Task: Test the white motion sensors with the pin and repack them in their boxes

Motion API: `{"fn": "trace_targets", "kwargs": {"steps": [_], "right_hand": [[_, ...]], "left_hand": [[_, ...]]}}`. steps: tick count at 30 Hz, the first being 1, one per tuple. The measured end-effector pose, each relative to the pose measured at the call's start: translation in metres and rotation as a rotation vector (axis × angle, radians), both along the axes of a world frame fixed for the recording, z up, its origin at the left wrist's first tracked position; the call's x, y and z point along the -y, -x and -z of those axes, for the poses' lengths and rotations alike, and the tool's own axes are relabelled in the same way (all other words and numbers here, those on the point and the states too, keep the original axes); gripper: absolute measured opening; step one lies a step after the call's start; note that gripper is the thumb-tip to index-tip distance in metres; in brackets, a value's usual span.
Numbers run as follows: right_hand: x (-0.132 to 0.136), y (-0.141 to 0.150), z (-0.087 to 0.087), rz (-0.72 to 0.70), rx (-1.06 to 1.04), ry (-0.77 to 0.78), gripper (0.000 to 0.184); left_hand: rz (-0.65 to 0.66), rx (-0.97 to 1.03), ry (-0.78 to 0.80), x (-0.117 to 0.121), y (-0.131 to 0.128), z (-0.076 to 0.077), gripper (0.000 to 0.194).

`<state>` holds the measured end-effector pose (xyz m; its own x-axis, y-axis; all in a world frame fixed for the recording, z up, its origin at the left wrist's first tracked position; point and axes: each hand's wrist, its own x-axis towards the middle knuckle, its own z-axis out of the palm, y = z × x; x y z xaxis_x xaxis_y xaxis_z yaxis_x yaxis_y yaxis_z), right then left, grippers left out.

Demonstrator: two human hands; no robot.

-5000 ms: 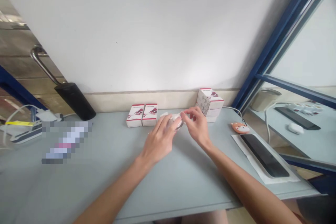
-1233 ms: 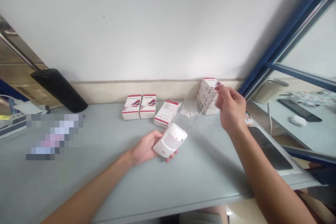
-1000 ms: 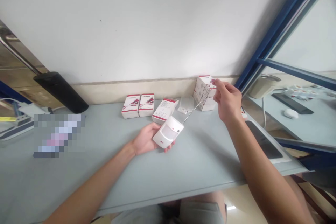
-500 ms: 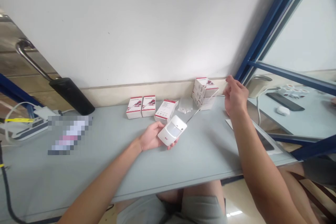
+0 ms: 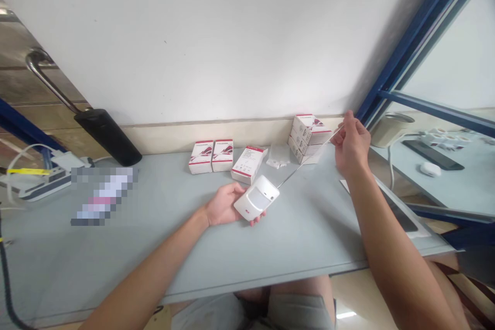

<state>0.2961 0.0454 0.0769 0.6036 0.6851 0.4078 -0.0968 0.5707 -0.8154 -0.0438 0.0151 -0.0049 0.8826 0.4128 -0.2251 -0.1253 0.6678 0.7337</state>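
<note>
My left hand (image 5: 223, 205) cups a white plastic motion sensor (image 5: 257, 198) from below, with the fingertips showing past its lower edge. A thin metal wire antenna (image 5: 305, 161) runs from the sensor's top corner up to the right. Its far end reaches my right hand (image 5: 351, 144), pinched between the thumb and fingertips. The wire passes in front of a stack of white boxes with red trim (image 5: 308, 138). Nearest my left hand stands a similar box (image 5: 249, 164).
Two more boxes (image 5: 212, 156) stand against the wall, and a clear plastic bag (image 5: 278, 155) lies by the stack. A black cylinder (image 5: 110, 130) and a power strip (image 5: 38, 185) sit left. A black tablet on white paper (image 5: 398, 211) lies right, beside a blue window frame (image 5: 417, 46).
My right hand has moved right, away from the stack, and the wire between the hands now stretches longer. My left hand holds the sensor as before. The camera view has shifted slightly.
</note>
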Motion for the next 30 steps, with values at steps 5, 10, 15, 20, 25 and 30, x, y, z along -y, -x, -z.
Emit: {"fn": "trace_targets", "kwargs": {"steps": [5, 10, 15, 20, 25, 30], "right_hand": [[-0.002, -0.001, 0.003, 0.058, 0.019, -0.031, 0.045], [0.003, 0.024, 0.01, 0.077, 0.151, -0.053, 0.046], [0.018, 0.073, 0.024, -0.093, 0.296, 0.031, 0.039], [0.032, 0.101, 0.039, -0.221, 0.506, 0.136, 0.035], [0.042, 0.118, 0.055, -0.287, 0.609, 0.155, 0.028], [0.045, 0.12, 0.055, -0.366, 0.782, 0.166, 0.028]], "left_hand": [[-0.039, 0.025, 0.008, 0.003, 0.001, 0.002, 0.049], [-0.137, 0.065, -0.029, 0.008, 0.005, 0.005, 0.045], [-0.258, 0.05, -0.009, 0.012, 0.006, 0.002, 0.048], [-0.385, 0.075, 0.021, 0.019, 0.006, -0.007, 0.046], [-0.429, 0.095, 0.048, 0.024, 0.005, -0.009, 0.047], [-0.455, 0.086, 0.054, 0.026, 0.002, -0.015, 0.048]]}}
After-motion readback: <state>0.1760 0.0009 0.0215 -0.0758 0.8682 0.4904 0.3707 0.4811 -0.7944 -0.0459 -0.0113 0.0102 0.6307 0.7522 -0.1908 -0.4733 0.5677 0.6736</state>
